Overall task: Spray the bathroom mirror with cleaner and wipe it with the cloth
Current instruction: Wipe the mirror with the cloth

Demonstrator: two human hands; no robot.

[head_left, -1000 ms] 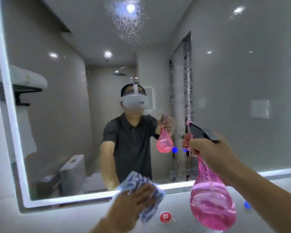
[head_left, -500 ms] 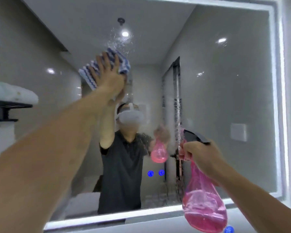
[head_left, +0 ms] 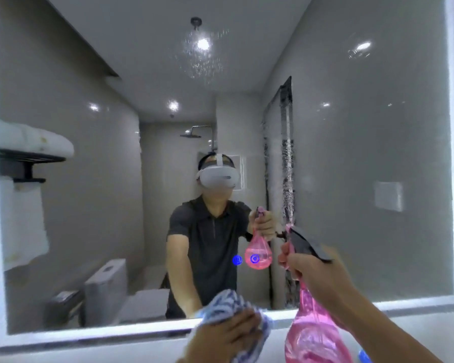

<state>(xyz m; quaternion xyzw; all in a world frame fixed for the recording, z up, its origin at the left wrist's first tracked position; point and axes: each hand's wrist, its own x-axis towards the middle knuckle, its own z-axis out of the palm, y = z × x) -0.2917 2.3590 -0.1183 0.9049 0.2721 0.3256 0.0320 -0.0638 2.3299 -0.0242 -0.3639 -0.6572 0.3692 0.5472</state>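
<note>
Mid-wipe, the left hand (head_left: 227,335) is pressing the cloth (head_left: 224,301) at the mirror's (head_left: 364,153) bottom edge while the right hand (head_left: 319,280) is gripping the spray bottle (head_left: 313,336); sweeping upward seems next.

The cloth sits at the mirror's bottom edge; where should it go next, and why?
Probably up to the droplet patch near the top of the mirror: the left hand presses the cloth low, while that spray and a wet streak look unwiped.
</note>
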